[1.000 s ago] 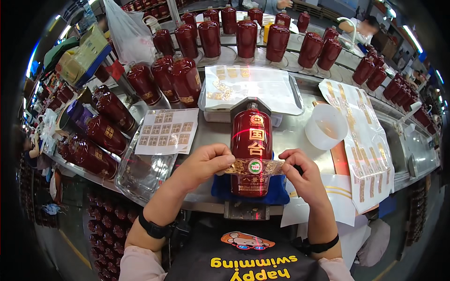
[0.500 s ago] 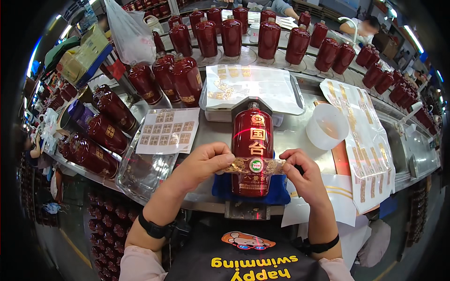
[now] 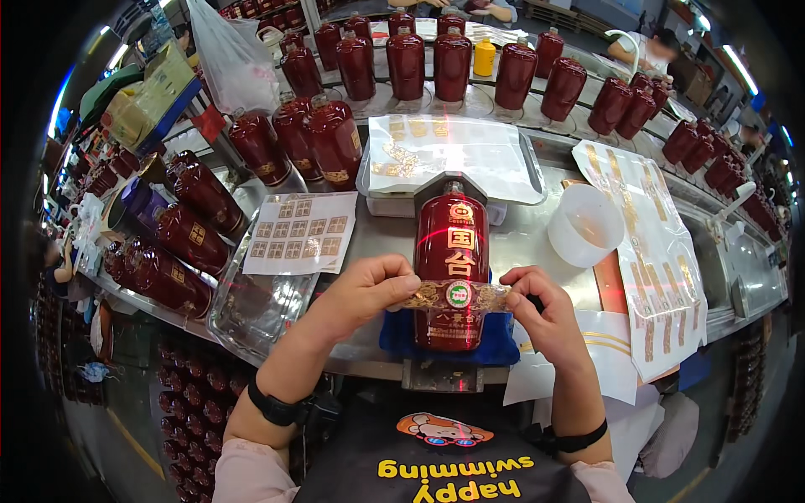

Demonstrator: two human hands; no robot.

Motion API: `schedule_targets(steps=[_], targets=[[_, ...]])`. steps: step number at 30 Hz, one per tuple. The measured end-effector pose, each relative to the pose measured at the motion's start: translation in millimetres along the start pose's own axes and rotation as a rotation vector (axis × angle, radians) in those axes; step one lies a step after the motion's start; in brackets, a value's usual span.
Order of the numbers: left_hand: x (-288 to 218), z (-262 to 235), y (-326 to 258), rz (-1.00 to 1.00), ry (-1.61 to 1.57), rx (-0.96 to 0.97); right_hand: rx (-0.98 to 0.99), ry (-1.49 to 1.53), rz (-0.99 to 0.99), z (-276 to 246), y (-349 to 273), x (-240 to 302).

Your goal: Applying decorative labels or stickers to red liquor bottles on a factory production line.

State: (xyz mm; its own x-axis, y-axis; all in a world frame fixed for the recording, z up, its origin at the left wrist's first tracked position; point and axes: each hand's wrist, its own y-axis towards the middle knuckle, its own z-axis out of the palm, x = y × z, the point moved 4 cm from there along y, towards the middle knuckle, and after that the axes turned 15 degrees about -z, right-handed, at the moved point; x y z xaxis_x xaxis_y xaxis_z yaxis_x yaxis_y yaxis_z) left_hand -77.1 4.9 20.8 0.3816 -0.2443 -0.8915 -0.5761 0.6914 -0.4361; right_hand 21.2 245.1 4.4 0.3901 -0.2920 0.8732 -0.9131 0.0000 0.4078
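My left hand (image 3: 366, 295) and right hand (image 3: 541, 303) gripped opposite ends of a transparent, gold-patterned strip (image 3: 429, 295) with a round green-and-white emblem, each end pinched between thumb and fingers. The strip was stretched level across the lower half of a glossy, dark red bottle (image 3: 451, 235) with gold lettering; whether it touched the bottle could not be told. The bottle lay near the front edge of a stainless-steel tabletop (image 3: 377, 239), its neck toward the far edge within a dark, angular holder (image 3: 471, 186) and its base over a folded blue cloth (image 3: 501, 345). Left of the bottle, a white sheet of small, square, gold-brown labels (image 3: 298, 230) overlapped a shallow, shiny rectangular tray (image 3: 256, 306) by the front left corner. To the right stood a white, translucent plastic tub (image 3: 584, 226), beside a large white sheet bearing long gold strips (image 3: 658, 277) toward the right edge. Beyond the far edge, a curved grey conveyor (image 3: 482, 105) carried upright dark red bottles (image 3: 406, 65) and a small yellow container (image 3: 484, 59).
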Motion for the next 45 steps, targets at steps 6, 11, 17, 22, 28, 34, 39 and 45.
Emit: schedule_targets(steps=[6,11,17,22,28,34,39,45], targets=[[1.2,-2.2,-0.8,0.003,0.012,-0.017,0.010,-0.004,0.002,1.5,1.1,1.1],[3.2,-2.2,1.8,-0.003,0.005,-0.004,0.007,-0.002,0.007,0.8,0.3,-1.1],[2.9,-1.0,2.0,0.010,0.006,0.001,0.010,0.009,0.025,1.8,0.3,-1.8],[12.8,-6.6,6.6,0.022,0.026,-0.026,0.013,-0.023,-0.006,1.5,0.4,-4.5],[18.0,-6.2,3.0,0.104,0.097,-0.243,0.011,-0.023,-0.003,1.9,0.9,-3.4],[13.3,22.4,-3.4,0.456,0.365,-0.618,0.006,0.018,0.067,0.7,0.0,-11.3],[21.1,27.8,3.5,0.492,0.379,-0.601,-0.125,-0.290,-0.024,-12.6,-3.6,-0.9],[29.8,23.5,7.3,0.481,0.233,-0.543,0.102,-0.395,-0.371,20.7,-6.7,39.0]])
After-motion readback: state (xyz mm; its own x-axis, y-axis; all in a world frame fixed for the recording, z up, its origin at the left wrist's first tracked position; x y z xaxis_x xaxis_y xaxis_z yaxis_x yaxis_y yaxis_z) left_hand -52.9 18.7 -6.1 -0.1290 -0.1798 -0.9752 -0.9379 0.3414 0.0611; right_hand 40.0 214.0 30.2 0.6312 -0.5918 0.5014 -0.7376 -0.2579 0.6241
